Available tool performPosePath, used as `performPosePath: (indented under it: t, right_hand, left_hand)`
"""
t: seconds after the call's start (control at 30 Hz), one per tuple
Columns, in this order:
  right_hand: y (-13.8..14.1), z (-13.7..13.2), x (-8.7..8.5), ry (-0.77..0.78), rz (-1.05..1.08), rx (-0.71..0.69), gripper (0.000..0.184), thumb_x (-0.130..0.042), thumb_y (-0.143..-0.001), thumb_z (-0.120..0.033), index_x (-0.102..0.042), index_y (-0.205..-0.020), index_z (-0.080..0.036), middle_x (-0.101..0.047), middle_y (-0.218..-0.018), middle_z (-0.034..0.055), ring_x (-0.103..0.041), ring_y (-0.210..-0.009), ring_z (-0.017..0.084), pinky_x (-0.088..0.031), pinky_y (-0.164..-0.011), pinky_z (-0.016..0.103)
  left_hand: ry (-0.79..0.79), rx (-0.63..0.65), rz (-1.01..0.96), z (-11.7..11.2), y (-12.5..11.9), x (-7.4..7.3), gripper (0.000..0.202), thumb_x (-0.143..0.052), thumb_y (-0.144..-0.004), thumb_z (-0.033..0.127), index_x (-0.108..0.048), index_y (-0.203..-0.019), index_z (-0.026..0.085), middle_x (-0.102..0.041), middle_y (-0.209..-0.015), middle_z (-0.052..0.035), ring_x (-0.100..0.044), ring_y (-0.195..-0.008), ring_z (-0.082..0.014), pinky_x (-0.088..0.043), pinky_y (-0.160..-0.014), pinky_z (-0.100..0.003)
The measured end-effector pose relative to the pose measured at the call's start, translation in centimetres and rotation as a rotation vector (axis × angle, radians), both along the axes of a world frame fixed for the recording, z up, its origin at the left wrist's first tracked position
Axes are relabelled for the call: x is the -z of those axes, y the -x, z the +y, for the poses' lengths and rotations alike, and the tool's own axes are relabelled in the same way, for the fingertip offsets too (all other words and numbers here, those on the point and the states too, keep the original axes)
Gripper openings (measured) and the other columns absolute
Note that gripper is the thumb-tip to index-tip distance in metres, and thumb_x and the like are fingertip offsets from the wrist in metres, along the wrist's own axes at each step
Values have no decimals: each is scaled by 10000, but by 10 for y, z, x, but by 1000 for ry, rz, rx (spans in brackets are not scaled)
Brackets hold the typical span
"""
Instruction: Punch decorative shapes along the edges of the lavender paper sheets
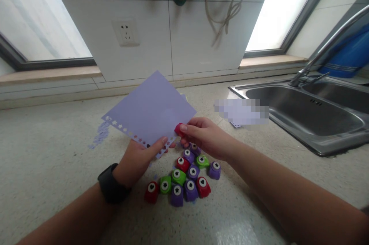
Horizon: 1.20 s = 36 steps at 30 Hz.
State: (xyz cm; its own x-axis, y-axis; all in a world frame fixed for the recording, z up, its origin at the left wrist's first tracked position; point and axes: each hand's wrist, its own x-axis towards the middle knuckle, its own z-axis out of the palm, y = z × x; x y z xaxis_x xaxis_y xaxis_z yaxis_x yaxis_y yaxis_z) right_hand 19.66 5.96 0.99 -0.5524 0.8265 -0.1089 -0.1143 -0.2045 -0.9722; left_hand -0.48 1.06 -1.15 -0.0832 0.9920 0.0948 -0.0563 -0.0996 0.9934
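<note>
My left hand (137,160), a black watch on its wrist, pinches the near edge of a lilac paper sheet (150,108) held above the speckled counter (52,152). A row of small star-shaped holes runs along that edge. My right hand (203,135) is closed on a small red craft punch (178,129) set against the sheet's right corner. Below both hands lies a cluster of several small punches (184,181) in red, green and purple.
Lilac paper scraps (100,133) lie on the counter at the left. A steel sink (305,116) with a tap (323,50) fills the right side. Another lilac sheet (242,111) lies beside the sink. Behind are a tiled wall with a socket (126,32) and windows.
</note>
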Motion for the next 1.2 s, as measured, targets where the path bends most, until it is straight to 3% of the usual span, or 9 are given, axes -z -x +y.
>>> performPosePath:
  t: [0.1,0.2,0.3,0.53,0.73,1.2]
  right_hand:
    - [0,-1,0,5,27,-35,295,-808,-810,-428,-724,-862,-150,-704,-780,54,-621,-646,120,-501,-598,252]
    - [0,-1,1,12,41,-52,311,-818,-798,-430,-720,-876,-145,-711,-789,57,-616,-645,116,-493,-599,245]
    - [0,-2,0,12,34,-48,330,-827,-784,-437,-710,-871,-140,-708,-764,58,-620,-654,125,-492,-609,252]
    - [1,-4,-2,7,21,-32,330,-824,-788,-430,-694,-869,-138,-702,-773,47,-621,-662,114,-477,-634,242]
    - [2,-5,-3,1,9,-10,349,-831,-770,-450,-689,-860,-143,-689,-737,37,-613,-640,119,-472,-619,252]
    - [5,-9,-5,-37,-3,20,386,-830,-755,-486,-684,-837,-139,-668,-703,24,-600,-623,114,-452,-593,244]
  left_hand:
    - [31,-5,-45,0,2,3,381,-871,-713,302,-742,-1050,181,-808,-851,-77,-770,-901,-327,-615,-686,-375]
    - [7,-22,-65,0,2,5,382,-879,-702,276,-748,-1050,192,-813,-901,-86,-767,-925,-322,-616,-750,-386]
    - [-27,-16,-16,-2,1,1,395,-860,-723,283,-739,-1084,179,-813,-988,-89,-770,-917,-304,-608,-845,-409]
    - [25,38,111,-7,-1,-8,389,-783,-801,362,-719,-1146,195,-813,-1021,-93,-767,-950,-316,-612,-875,-455]
    - [53,44,122,-7,-3,-9,293,-777,-793,368,-732,-1019,187,-819,-949,-94,-771,-731,-280,-647,-714,-430]
    - [60,34,152,-6,-3,-9,184,-747,-814,337,-742,-954,217,-822,-904,-63,-764,-714,-262,-651,-710,-402]
